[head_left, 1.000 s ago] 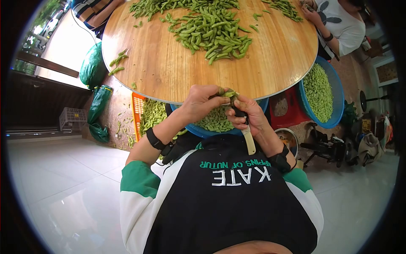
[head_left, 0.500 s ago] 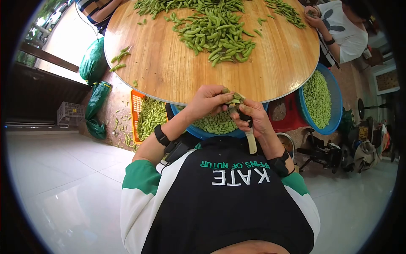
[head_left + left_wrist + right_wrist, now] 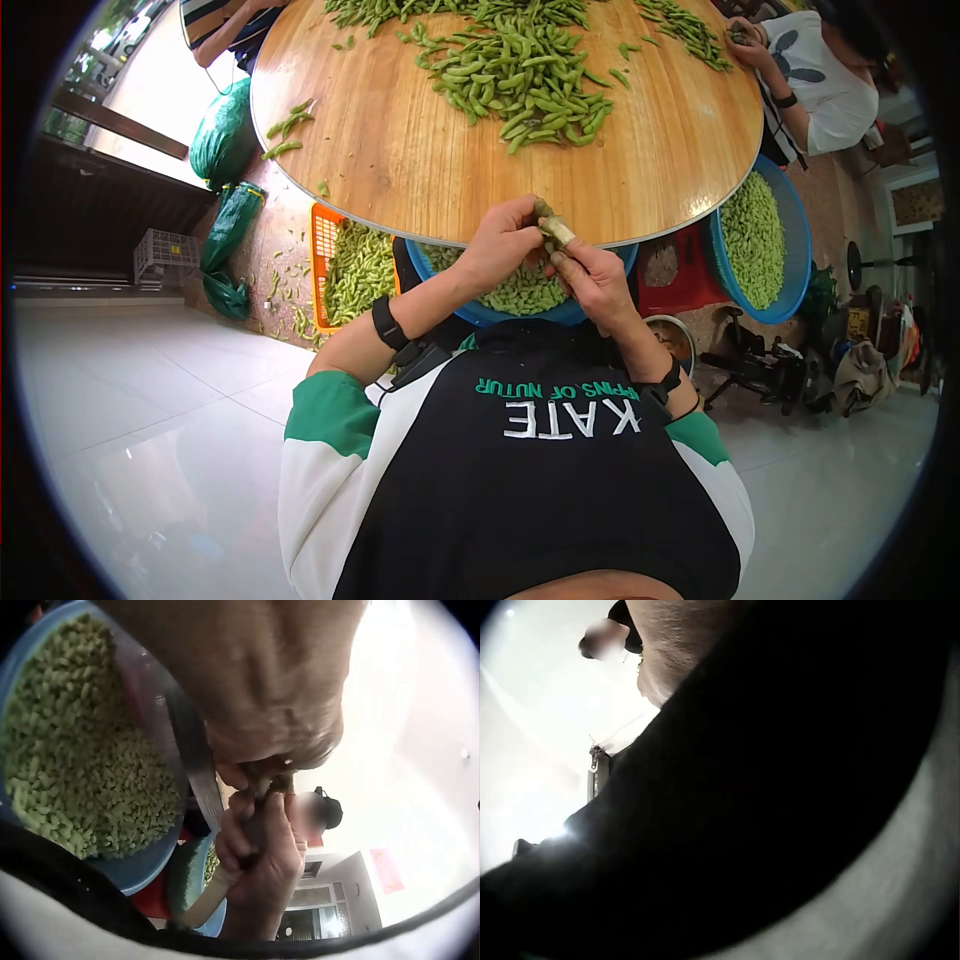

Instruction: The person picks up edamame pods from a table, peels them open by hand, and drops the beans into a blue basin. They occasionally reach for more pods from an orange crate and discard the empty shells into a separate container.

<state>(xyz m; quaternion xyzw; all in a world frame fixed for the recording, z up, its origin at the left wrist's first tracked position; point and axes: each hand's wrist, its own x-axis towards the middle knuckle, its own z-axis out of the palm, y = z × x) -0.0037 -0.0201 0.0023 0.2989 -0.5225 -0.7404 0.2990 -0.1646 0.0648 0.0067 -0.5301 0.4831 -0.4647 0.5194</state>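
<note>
At the table's near edge, my left hand (image 3: 500,240) pinches a small green soybean pod (image 3: 546,221) in its fingertips. My right hand (image 3: 597,283) meets it from the other side, fingers curled. In the left wrist view, the pale handle of a knife (image 3: 206,902) sticks out below the right hand's curled fingers; its blade is hidden. From above, a short pale piece (image 3: 558,232) shows between the two hands. Under them stands a blue basin (image 3: 480,316) of shelled green beans (image 3: 520,292). In the right wrist view, dark cloth covers most of the hand.
A heap of soybean pods (image 3: 520,75) lies on the round wooden table (image 3: 400,170). Left below stands an orange basket (image 3: 322,265) of pods; at right, another blue basin (image 3: 797,270) of beans near a red stool (image 3: 685,285). A person (image 3: 815,80) sits at the right.
The right hand has turned, so the pale handle that hung below it is hidden from above. A pale piece now shows between the hands. The left hand keeps its pinch nearby.
</note>
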